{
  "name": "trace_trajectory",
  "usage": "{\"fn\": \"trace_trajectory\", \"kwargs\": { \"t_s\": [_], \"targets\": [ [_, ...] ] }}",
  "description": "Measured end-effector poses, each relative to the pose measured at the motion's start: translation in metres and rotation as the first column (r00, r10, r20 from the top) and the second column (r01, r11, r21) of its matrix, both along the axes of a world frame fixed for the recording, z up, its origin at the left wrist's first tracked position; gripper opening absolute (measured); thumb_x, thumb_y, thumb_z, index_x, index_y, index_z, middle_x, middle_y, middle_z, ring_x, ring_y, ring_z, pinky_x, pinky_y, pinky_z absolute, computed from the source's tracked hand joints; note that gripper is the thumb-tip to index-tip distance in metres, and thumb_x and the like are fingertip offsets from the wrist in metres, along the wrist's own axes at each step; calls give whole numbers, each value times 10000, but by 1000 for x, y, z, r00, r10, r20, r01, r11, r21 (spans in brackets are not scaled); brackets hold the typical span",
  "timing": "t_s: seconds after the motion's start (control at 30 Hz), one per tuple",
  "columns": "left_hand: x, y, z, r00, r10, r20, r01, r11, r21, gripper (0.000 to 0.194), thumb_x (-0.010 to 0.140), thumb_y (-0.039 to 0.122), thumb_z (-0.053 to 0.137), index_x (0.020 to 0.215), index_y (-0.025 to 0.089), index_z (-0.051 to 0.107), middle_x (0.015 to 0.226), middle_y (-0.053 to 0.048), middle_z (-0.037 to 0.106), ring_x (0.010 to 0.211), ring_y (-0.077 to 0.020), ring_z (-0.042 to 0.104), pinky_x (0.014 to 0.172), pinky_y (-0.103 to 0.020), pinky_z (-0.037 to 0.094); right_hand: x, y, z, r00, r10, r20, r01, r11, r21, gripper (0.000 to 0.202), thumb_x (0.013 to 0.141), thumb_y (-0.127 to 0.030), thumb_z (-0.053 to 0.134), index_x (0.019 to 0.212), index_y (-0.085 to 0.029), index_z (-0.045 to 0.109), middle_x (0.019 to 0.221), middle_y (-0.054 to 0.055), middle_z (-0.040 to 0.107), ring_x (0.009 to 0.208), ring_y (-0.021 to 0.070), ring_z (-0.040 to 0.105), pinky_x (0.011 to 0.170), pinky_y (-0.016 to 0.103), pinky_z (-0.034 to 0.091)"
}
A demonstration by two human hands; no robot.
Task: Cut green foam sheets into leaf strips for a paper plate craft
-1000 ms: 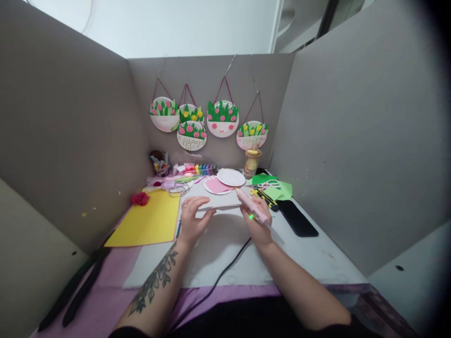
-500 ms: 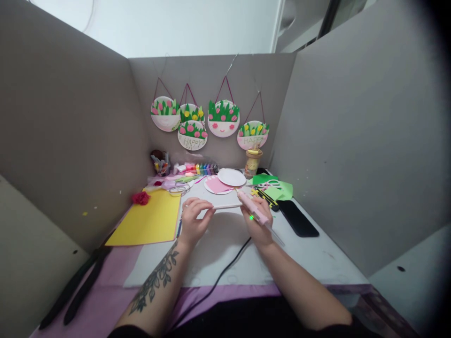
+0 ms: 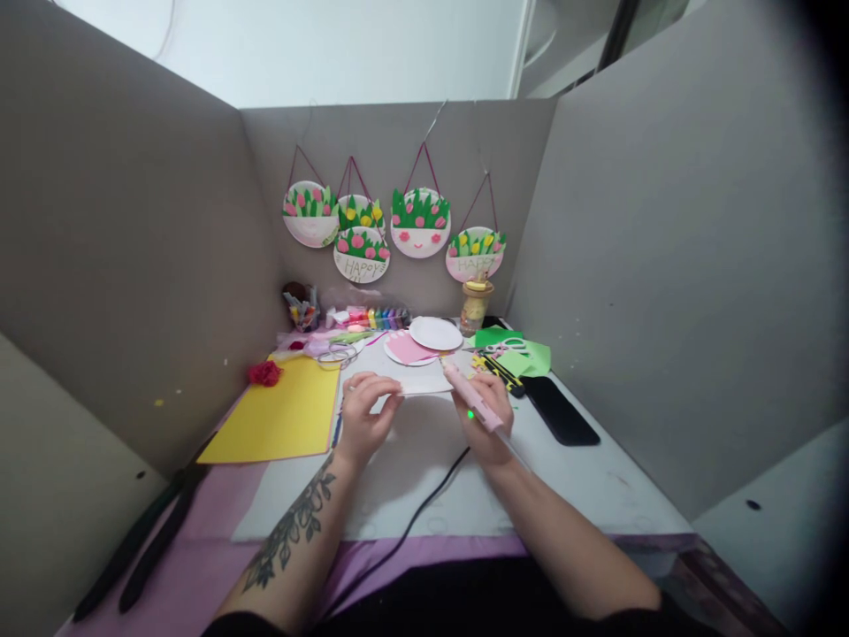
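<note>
My left hand (image 3: 369, 414) pinches the left end of a white paper plate piece (image 3: 425, 387), seen nearly edge-on above the table. At its right end, my right hand (image 3: 483, 416) is wrapped round a pink glue gun (image 3: 476, 398) and also seems to steady the piece. The gun's nozzle points away and to the left, over the right end of the piece. A green light glows on the gun, and a black cord (image 3: 424, 506) lies below the hands. Fingers hide part of the piece's ends.
Farther back lie a white paper plate (image 3: 436, 333) and pink paper (image 3: 406, 348). Yellow paper (image 3: 279, 411) with a red pompom-like flower (image 3: 265, 373) is at left. Scissors (image 3: 508, 346), green paper (image 3: 540, 357) and a black phone (image 3: 561, 410) are at right. Grey panels (image 3: 637, 248) surround the table.
The white piece has tilted so that more of its flat face shows. The glue gun has shifted slightly left and down; both hands keep their grip.
</note>
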State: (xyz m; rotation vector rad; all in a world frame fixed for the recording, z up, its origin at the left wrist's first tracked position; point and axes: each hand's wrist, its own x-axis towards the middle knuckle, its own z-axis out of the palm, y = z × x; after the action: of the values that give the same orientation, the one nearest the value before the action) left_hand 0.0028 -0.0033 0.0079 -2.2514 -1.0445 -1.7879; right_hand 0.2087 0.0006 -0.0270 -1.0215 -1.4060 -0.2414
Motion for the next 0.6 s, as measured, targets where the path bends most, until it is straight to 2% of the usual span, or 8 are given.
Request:
{"fn": "trace_trajectory", "kwargs": {
  "t_s": [0.1,0.2,0.4,0.5,0.6],
  "targets": [
    [2,-1,0,998,-6,-62,7,1000,14,60,822,282,653,869,246,664,861,-22,741,839,-180,650,844,-383,423,1,-1,-4,998,34,49,-34,999,14,146,860,-304,571,889,-209,679,832,64,602,829,211,580,766,384,508],
    [6,-4,0,995,8,-100,-5,999,32,41,818,287,662,829,249,673,819,-8,745,814,-176,653,832,-377,418,-1,-2,-5,993,81,88,-82,997,7,162,864,-316,569,926,-213,677,823,57,608,829,210,571,776,385,497],
    [7,-4,-2,999,14,-39,-14,1000,16,25,829,241,644,823,241,668,799,-3,736,773,-160,644,809,-359,420,-3,-5,0,993,69,101,-75,996,56,181,866,-249,579,1022,-211,663,898,70,630,892,219,589,807,389,496],
    [3,-2,-2,1000,24,3,-24,999,24,16,816,231,661,824,241,671,796,0,734,762,-156,644,802,-352,422,-3,-5,2,980,37,195,-60,992,113,154,851,-180,600,982,-229,667,802,41,649,832,206,587,756,363,489],
    [1,-1,-1,999,25,29,-27,998,58,33,803,208,675,822,236,673,787,4,732,746,-149,642,801,-344,422,-4,-5,-1,954,59,294,-96,989,112,124,851,-169,606,928,-236,677,712,14,653,765,186,570,715,339,477]
  ]
}}
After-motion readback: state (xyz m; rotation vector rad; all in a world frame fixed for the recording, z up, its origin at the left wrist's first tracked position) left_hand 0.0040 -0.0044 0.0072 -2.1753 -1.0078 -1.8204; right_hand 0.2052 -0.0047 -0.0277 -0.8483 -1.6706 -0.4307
